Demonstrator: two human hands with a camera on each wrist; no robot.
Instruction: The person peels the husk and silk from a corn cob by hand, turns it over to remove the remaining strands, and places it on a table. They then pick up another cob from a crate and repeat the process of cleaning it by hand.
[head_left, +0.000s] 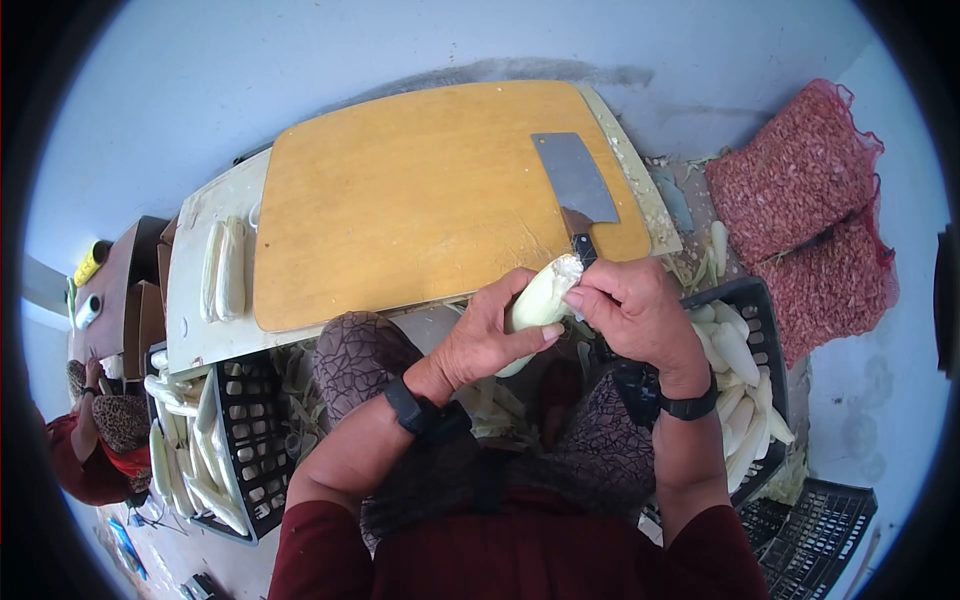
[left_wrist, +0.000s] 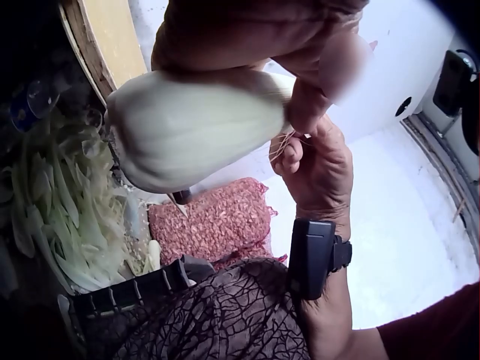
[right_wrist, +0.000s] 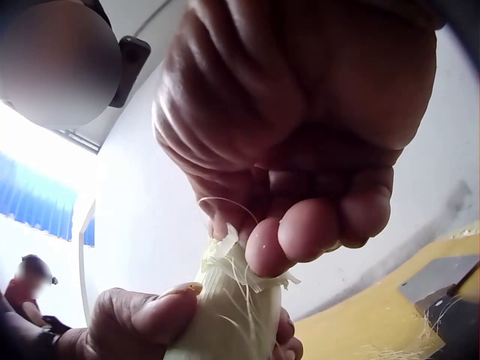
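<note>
In the head view a pale ear of corn (head_left: 540, 300) in smooth inner husk is held over the lap, tilted, its ragged end up. My left hand (head_left: 488, 335) grips it around the middle, thumb along the near side. At the ragged end my right hand (head_left: 635, 305) has its fingers curled in, pinching fine strands of corn silk (left_wrist: 282, 145), seen in the left wrist view. Frayed husk (right_wrist: 229, 251) and loose threads stand out at that end in the right wrist view. A cleaver (head_left: 577, 180) lies on the yellow board (head_left: 410, 200) just beyond the hands.
Black crates with corn ears stand at left (head_left: 262, 440) and right (head_left: 762, 330). Two husked-looking pale ears (head_left: 223, 270) lie left of the board. Red mesh sacks (head_left: 800, 170) lean at the right wall. Husk scraps (left_wrist: 67, 202) cover the floor. Another person (head_left: 100, 440) sits far left.
</note>
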